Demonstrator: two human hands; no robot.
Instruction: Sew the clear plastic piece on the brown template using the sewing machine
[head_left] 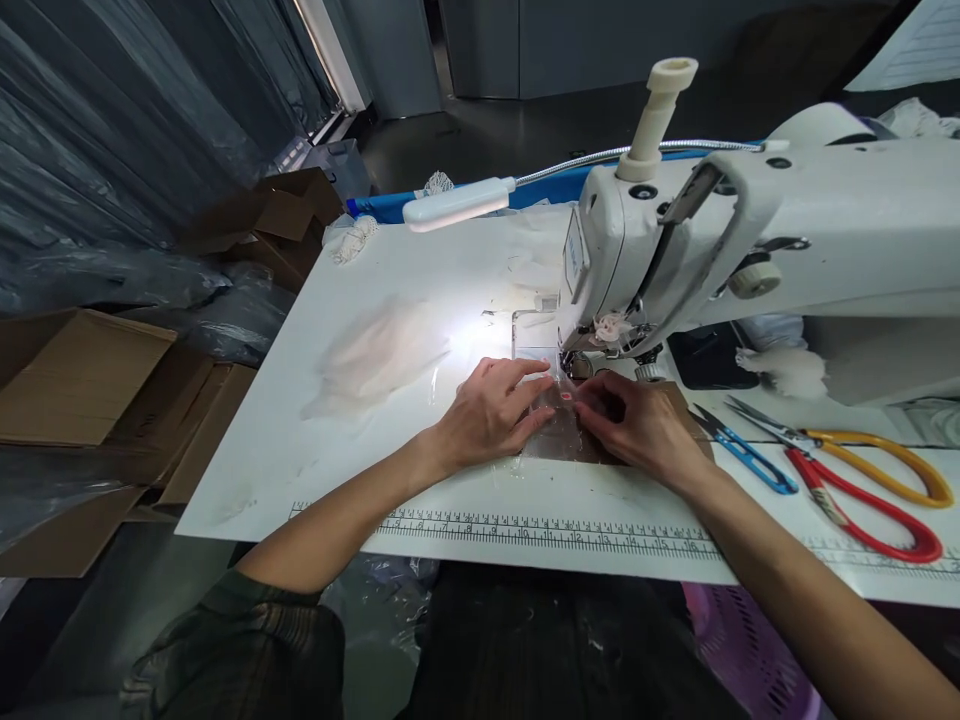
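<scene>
A small piece of sheer, translucent fabric (553,436) with a tiny red mark lies on the machine bed, just in front of the presser foot (577,365). From the left, my left hand (487,405) rests on it, fingers stretched out and slightly apart. My right hand (641,420) pinches the fabric's right edge between thumb and fingers, close to the needle area. Above both hands is the head of a white sewing machine (832,230). Just right of my right hand lie blue thread snips (754,460).
Scissors with red and orange handles (874,500) lie at the right. A printed ruler (525,530) runs along the front edge of the white table (262,440). A lamp (457,205) glows over the table. Cardboard boxes (82,375) stand at the left; a purple basket (750,650) is below.
</scene>
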